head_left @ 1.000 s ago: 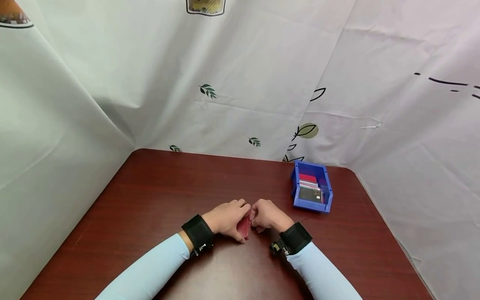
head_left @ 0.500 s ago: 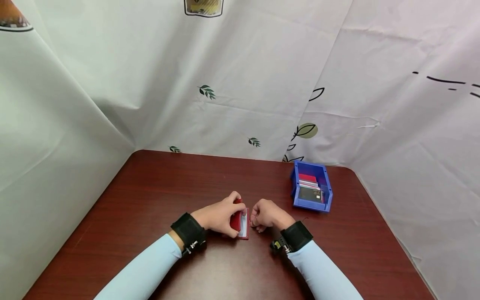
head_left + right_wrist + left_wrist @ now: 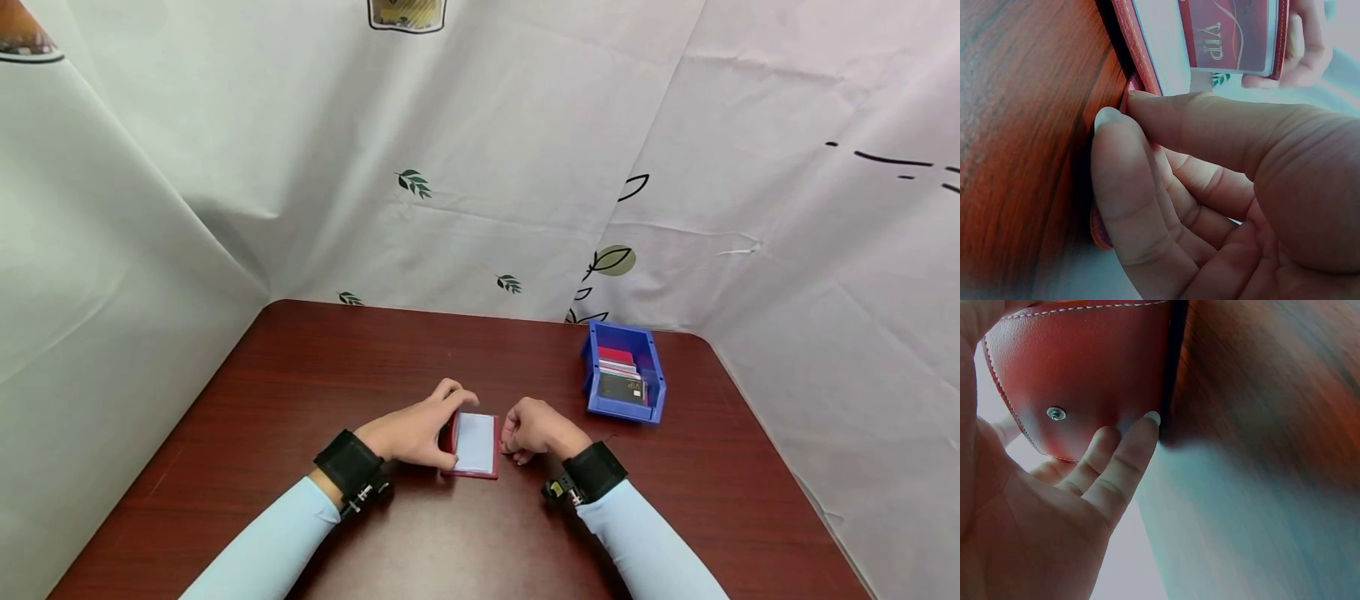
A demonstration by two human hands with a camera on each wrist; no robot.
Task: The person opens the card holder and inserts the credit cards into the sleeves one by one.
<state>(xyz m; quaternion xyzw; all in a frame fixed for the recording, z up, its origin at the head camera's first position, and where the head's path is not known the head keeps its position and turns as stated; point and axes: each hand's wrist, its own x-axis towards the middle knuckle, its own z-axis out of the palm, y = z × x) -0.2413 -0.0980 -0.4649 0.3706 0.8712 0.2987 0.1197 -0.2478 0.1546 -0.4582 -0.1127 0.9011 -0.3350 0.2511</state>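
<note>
A red leather card holder (image 3: 476, 442) lies opened on the table, white card pages facing up. My left hand (image 3: 420, 425) holds its raised cover (image 3: 1091, 369) at the left, thumb on the near edge and fingers at the far edge. A metal snap (image 3: 1056, 413) and pale stitching show on that cover in the left wrist view. Inside it, a red VIP card (image 3: 1229, 37) sits behind clear plastic. At the right edge, my right hand (image 3: 542, 429) pinches the holder's small red strap (image 3: 1101, 230) between thumb and forefinger, low over the wood.
A blue bin (image 3: 657, 367) stands at the back right of the brown table (image 3: 360, 358). Several cards (image 3: 621, 387) stand inside, a black VIP one in front. White printed cloth (image 3: 480, 233) hangs behind and along the sides.
My left hand has swung the cover leftward, turning the closed card holder open and baring its white inside. My right hand has stayed in place at the right edge.
</note>
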